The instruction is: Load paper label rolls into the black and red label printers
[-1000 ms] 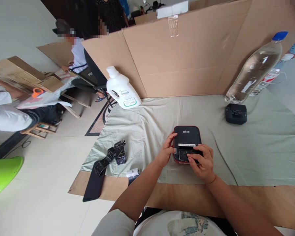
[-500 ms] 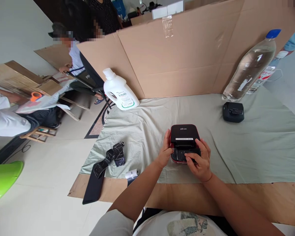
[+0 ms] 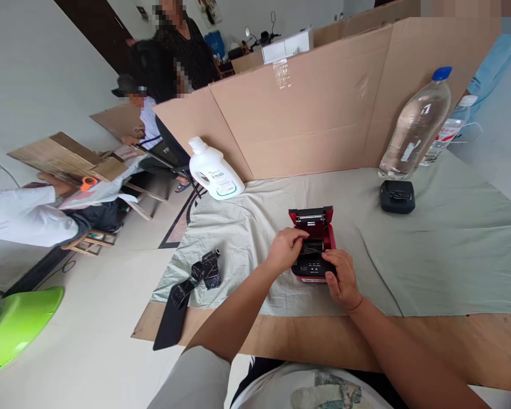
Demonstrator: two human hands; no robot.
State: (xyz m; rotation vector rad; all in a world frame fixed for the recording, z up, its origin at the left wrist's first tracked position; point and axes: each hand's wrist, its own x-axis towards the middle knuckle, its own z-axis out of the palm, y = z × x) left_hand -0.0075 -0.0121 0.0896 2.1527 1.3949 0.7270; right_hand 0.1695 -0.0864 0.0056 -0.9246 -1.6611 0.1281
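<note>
And the lid (image 3: 310,216) is up! Half a second ago it lay down over the printer (image 3: 314,269); now it stands raised at the back, red inside. The left hand (image 3: 286,250) has moved from the printer's left side to over the opening, fingers bent, fingertips at the dark roll (image 3: 313,246) inside; whether they pinch it, I can't tell. The right hand (image 3: 343,278) is half open, fingers curled against the right edge, thumb at the front corner; how firmly it holds, I can't tell either. So the printer sits between the two hands, the left over its opening, the right alongside.

Under it all, pale green cloth (image 3: 443,261) over a wooden board (image 3: 306,336). Off to the left, a black strip (image 3: 212,270) trails onto a dark flat slab (image 3: 169,326). Further back: a small black case (image 3: 397,199), a white jug (image 3: 218,176), a big bottle (image 3: 417,130), a smaller one just beside it, and a cardboard wall (image 3: 306,119). Beyond, people sit around a low table at left, and another person stands.
</note>
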